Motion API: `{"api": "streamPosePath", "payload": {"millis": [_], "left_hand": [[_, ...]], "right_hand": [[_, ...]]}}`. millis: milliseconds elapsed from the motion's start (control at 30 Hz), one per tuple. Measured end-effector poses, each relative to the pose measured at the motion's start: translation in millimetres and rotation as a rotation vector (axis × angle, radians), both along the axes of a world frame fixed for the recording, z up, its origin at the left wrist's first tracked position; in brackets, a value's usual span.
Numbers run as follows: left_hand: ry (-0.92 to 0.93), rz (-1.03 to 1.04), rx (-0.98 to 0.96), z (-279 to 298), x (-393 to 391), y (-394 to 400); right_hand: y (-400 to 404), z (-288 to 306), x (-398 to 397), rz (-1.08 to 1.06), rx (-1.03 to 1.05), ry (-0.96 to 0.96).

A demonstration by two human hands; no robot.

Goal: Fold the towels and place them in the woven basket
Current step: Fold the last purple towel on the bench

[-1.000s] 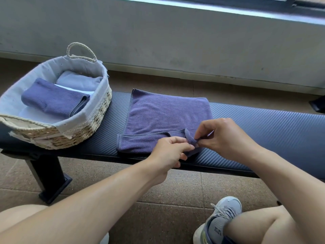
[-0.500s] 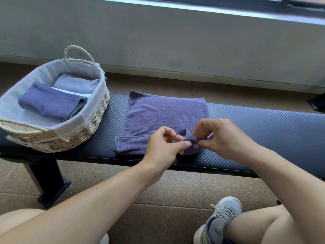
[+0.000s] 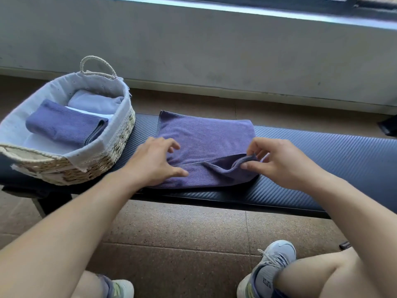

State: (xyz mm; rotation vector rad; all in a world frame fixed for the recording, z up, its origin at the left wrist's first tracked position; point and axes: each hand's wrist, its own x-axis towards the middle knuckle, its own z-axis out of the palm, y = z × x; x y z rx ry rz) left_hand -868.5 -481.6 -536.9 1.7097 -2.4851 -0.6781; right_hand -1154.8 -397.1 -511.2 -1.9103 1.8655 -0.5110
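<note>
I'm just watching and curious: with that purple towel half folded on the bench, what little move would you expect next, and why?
Probably the right hand carries the pinched corner across the purple towel to fold it. That corner is lifted off the cloth, the left hand rests spread on the towel's near left part, and folded towels already lie in the woven basket.

Daylight, bright and even, enters from the window along the top edge; its sill shows a pale bluish glare. The grey wall below is softly lit with no hard shadows. The bench carries a mild sheen on its textured padding and casts a dark band beneath its near edge. Wide-angle distortion bows the sill and bench towards the frame edges. Focus is fair overall; the forearms and the shoe at the bottom are slightly soft.
</note>
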Motion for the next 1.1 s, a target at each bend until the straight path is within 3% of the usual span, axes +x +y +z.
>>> {"api": "streamPosePath", "payload": {"millis": [100, 300, 467, 667, 967, 1100], "left_hand": [[-0.042, -0.025, 0.102, -7, 19, -9], [0.059, 0.02, 0.122, -16, 34, -12], [0.346, 0.119, 0.179, -21, 48, -14], [0.735, 0.47, 0.225, -27, 46, 0], [0.831, 0.494, 0.173, -40, 45, 7], [0.803, 0.46, 0.152, -39, 40, 7]], "right_hand": [[-4, 1, -7, -0.025, 0.005, -0.063], [-12, 0, -20, -0.065, 0.045, -0.156], [-12, -1, -33, -0.107, 0.247, -0.369], [-15, -4, -44, -0.124, 0.333, -0.658], [-22, -7, -48, -0.115, 0.34, -0.607], [-19, -4, -47, -0.068, 0.373, -0.486]]}}
